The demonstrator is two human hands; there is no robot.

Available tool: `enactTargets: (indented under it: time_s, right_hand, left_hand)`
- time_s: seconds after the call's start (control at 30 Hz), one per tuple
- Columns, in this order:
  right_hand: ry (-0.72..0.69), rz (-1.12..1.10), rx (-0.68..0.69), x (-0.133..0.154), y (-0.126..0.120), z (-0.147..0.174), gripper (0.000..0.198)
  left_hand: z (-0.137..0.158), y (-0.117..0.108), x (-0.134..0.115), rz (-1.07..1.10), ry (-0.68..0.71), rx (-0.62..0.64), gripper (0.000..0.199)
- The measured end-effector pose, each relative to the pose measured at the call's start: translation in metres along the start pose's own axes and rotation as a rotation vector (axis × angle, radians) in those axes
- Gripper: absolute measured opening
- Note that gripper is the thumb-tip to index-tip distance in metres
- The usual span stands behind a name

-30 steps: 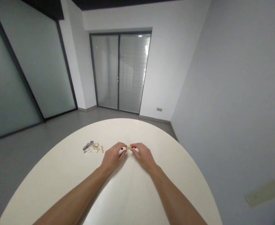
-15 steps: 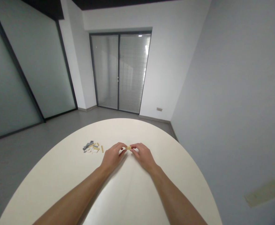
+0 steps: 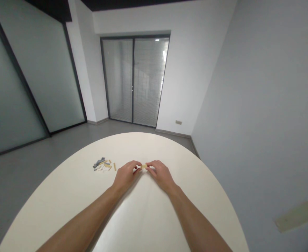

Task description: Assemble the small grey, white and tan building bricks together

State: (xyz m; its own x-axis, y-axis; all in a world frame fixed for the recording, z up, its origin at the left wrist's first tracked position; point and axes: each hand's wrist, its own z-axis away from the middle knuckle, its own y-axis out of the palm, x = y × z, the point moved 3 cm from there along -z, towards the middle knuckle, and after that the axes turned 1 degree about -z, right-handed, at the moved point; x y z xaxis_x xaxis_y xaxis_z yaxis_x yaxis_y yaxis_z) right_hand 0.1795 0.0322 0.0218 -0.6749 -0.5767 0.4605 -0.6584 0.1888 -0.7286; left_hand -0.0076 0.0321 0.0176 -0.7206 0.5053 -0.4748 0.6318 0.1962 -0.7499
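Observation:
Between my two hands is a small tan piece (image 3: 144,166) that looks like a toy building brick, held just over the white table (image 3: 145,210). My left hand (image 3: 126,175) is closed, its thumb and fingertips pinching the piece's left end. From the other side my right hand (image 3: 160,174) pinches the right end, also closed. The fingertips cover both ends, and the piece is too small to show fine detail. Left of my left hand lies a loose pile of small grey, tan and white pieces (image 3: 107,166). One thin tan piece (image 3: 114,166) lies slightly apart, at the pile's right edge.
The round table's curved far edge (image 3: 138,133) lies beyond my hands. A white wall (image 3: 261,105) stands close on the right, with a strip of tape (image 3: 298,217) on it. Glass doors (image 3: 133,80) are at the back, and frosted panels (image 3: 38,70) on the left.
The tan piece and the fingers have shifted very slightly downward. Both hands keep their pinch, and the pile looks the same.

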Motion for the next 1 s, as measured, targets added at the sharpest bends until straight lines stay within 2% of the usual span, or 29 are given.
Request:
enactTargets:
  time_s: [0.57,1.0]
  right_hand:
    - [-0.01,0.008,0.012,-0.0011,0.0001,-0.0009,0.024]
    - [0.018,0.043,0.072,-0.0054,0.0059,0.0024,0.024]
  left_hand:
    - [0.0006,-0.0013,-0.0021,-0.003,-0.054,0.061,0.028]
    - [0.0004,-0.0008,-0.0032,-0.099,-0.075,0.112,0.024]
